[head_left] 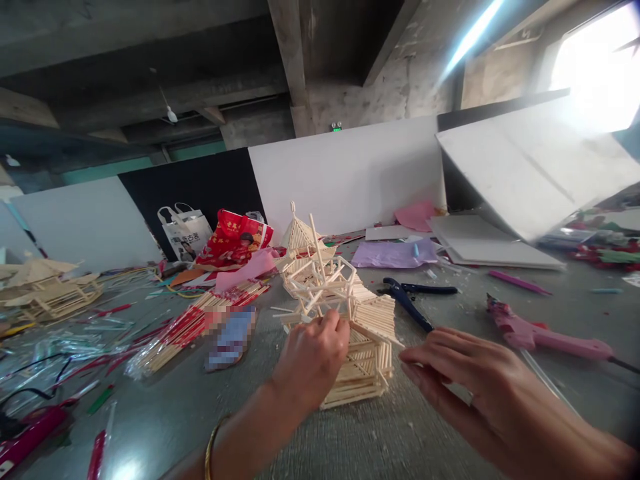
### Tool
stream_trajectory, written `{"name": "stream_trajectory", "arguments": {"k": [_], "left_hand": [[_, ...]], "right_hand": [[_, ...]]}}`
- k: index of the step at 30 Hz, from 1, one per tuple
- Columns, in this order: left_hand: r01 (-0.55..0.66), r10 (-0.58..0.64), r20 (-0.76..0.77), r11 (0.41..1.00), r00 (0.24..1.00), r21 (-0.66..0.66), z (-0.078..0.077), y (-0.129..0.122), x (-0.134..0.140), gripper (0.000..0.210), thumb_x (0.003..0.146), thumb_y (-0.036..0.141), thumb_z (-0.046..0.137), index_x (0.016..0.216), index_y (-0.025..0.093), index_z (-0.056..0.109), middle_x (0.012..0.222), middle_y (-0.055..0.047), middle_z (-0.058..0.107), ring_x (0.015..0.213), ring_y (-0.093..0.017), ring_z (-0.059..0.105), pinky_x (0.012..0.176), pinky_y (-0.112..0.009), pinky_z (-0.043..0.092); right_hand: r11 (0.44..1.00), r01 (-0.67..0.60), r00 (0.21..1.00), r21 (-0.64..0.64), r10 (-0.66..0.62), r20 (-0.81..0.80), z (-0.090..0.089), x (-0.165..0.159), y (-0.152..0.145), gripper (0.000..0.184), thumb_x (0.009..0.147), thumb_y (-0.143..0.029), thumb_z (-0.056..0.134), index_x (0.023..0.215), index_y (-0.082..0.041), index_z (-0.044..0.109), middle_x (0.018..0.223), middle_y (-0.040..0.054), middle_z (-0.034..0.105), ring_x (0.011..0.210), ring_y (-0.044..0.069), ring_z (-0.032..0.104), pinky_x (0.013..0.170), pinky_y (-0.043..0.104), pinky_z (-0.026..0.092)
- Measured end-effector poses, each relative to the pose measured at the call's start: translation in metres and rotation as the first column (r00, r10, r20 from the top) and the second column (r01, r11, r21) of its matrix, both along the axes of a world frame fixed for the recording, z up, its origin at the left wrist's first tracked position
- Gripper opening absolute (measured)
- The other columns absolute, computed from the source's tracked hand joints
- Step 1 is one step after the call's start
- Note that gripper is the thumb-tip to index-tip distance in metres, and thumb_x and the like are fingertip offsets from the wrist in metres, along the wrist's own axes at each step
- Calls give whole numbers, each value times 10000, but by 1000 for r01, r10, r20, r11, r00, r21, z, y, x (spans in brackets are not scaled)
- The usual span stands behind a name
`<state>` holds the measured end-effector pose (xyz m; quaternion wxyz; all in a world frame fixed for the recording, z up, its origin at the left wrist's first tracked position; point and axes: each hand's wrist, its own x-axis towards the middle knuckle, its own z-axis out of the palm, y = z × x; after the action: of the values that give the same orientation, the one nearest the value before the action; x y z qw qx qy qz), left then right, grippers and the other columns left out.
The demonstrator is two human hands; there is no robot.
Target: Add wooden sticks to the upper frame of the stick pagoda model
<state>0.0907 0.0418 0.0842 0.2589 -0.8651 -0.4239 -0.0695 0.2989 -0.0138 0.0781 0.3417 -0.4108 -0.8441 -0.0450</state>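
Your left hand (313, 357) pinches the pale stick-built tower (335, 300), a tiered, latticed model standing on the grey surface (380, 440). Your right hand (470, 380) hovers just right of it, fingers loosely spread, holding nothing.

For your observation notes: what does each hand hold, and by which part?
Left hand pinches the stick model at its middle framework; right hand holds nothing.

Pliers (407, 300) right of stick model (340, 300)

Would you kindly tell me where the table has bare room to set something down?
Bare patches: the near table left of the left hand, and between pliers and pink glue gun. Crowded: left side around the chopstick packs.
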Motion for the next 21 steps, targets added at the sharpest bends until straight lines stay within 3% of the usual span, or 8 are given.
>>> {"name": "stream_trajectory", "arguments": {"k": [8, 21], "left_hand": [[-4, 5, -21, 1000, 1000, 20, 0, 1, 0, 252, 771, 6, 377, 816, 181, 552, 812, -31, 601, 642, -184, 611, 468, -284, 419], [54, -55, 35, 998, 998, 39, -6, 1, 2, 260, 763, 1, 387, 838, 176, 564, 804, -33, 596, 667, -206, 604, 486, -312, 456]], "right_hand": [[994, -34, 999, 102, 31, 33, -10, -3, -2, 161, 882, -197, 434, 894, -239, 588, 692, -17, 570, 602, 120, 535, 551, 258, 413], [990, -91, 993, 108, 82, 86, -30, -23, 2, 191, 872, -128, 441, 746, -205, 563, 664, -4, 547, 601, 133, 499, 544, 267, 375]]}}
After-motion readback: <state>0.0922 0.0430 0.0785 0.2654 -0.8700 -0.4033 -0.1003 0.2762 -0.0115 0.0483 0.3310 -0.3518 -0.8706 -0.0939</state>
